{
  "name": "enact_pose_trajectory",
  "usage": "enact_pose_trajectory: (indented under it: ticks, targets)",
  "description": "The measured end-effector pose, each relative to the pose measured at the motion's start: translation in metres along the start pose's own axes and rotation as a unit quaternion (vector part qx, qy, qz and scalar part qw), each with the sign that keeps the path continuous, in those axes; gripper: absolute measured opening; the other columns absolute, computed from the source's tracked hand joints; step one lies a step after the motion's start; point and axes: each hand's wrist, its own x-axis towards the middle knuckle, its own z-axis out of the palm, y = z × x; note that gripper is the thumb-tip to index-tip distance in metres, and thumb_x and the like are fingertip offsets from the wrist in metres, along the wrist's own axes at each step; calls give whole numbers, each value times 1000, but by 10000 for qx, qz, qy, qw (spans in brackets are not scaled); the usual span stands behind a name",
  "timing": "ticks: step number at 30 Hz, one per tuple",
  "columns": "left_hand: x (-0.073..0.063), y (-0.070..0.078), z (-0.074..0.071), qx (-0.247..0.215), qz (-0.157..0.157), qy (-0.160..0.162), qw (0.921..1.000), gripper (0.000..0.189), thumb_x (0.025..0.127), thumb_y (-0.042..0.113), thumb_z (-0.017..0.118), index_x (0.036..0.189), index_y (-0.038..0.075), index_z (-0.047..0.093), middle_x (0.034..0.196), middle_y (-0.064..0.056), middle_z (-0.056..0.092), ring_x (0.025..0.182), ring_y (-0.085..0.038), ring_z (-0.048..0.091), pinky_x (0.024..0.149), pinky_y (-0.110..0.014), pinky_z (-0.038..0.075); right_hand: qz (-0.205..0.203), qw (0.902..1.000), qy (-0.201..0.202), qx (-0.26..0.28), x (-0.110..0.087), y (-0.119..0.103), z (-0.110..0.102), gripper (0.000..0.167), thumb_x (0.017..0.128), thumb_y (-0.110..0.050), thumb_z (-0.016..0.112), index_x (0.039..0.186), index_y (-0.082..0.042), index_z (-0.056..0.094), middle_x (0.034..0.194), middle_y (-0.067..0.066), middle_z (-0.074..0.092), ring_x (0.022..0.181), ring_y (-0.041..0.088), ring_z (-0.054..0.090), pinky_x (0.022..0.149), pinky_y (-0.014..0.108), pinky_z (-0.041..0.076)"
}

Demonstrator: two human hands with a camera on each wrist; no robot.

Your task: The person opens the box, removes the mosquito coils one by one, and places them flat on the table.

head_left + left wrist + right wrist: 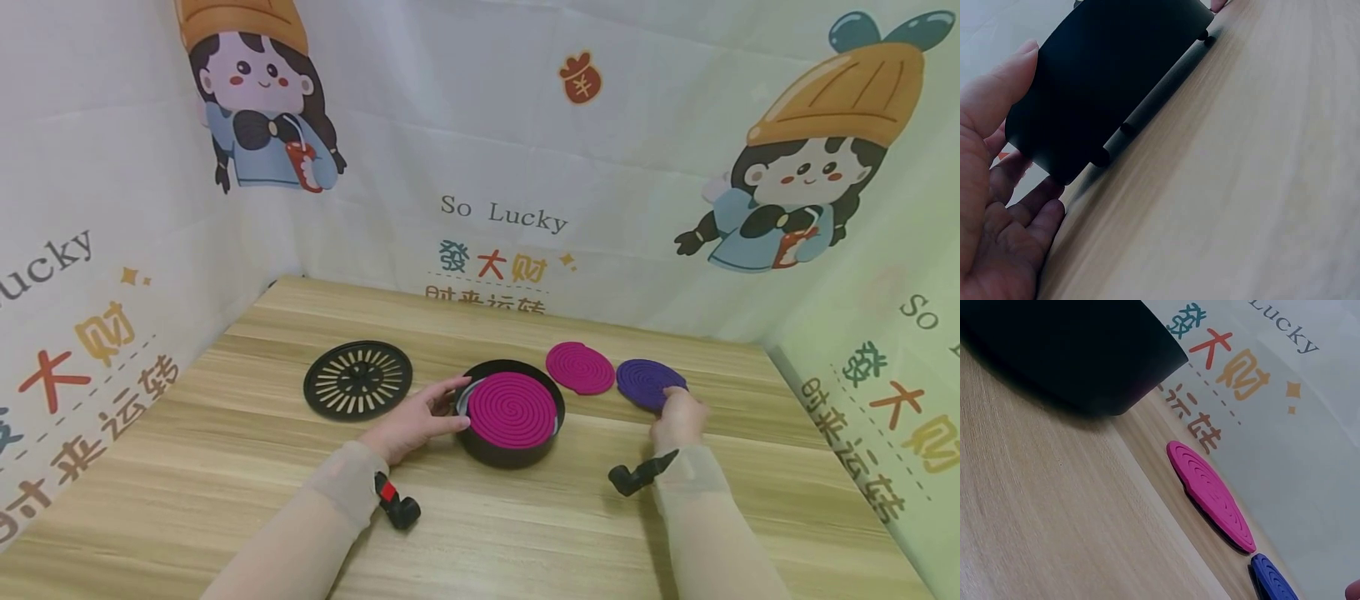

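My right hand (681, 417) has its fingertips on the near right edge of the purple coil (642, 383); with the underside hidden, I cannot tell whether the thumb and fingers pinch it. The coil is round, so it offers no long axis; it lies ahead and a little left of that hand, far nearer to it than to my left hand (420, 421). That one holds the left side of the black container (513, 457), thumb and fingers bent around its wall. The container sits between my hands, left of the purple coil and slightly closer to me, a magenta coil (512, 408) inside.
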Motion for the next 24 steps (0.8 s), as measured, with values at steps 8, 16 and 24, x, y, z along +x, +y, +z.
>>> enact_pose_trajectory:
  ticks: [8,16,24]
  targets:
    - [1,0,0,12,-55,23,10000,75,85,20,75,149,19,36,149,-12,39,138,-27,34,109,-43,34,-112,9999,-12,-83,-2,-2,-4,76,92,-1,46,153,-5,2,160,6,8,144,14,9,113,21,15]
    - [0,0,0,-13,-49,5,10000,75,85,20,74,149,19,36,149,-13,38,138,-28,33,108,-42,35,-604,9960,-235,-616,-16,-4,-1,74,90,0,46,152,2,6,155,14,18,138,20,27,109,20,26]
    - [0,2,0,5,-75,26,10000,75,85,20,75,149,20,36,150,-12,38,138,-27,33,108,-43,34,-722,9821,-1369,-1076,-34,1,14,65,95,-3,47,148,6,12,103,2,49,73,-1,52,81,18,45]
